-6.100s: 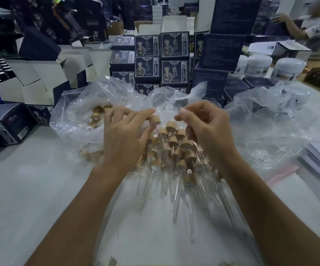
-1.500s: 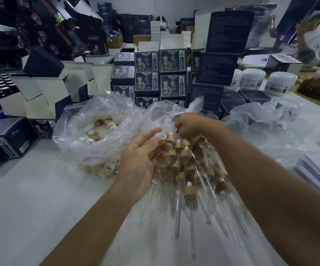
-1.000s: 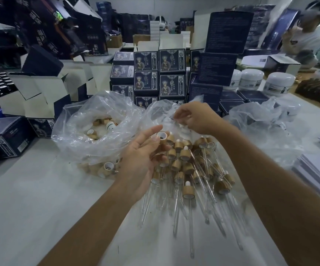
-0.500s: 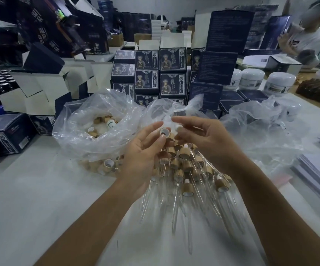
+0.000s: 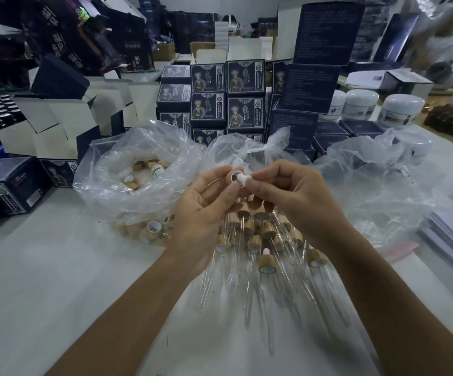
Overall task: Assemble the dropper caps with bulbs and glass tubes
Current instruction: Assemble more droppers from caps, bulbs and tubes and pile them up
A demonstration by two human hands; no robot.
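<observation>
Head view: right hand (image 5: 290,196), back from the bag, now pinches a white rubber bulb (image 5: 243,179) at the mouth of the bamboo cap (image 5: 233,176) pinched by left hand (image 5: 206,210) (seating imminent, above the finished droppers (image 5: 267,263)).

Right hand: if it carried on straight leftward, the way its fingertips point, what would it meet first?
Probably the bamboo cap pinched in the left hand; the right hand holds the white bulb at its opening.
</observation>
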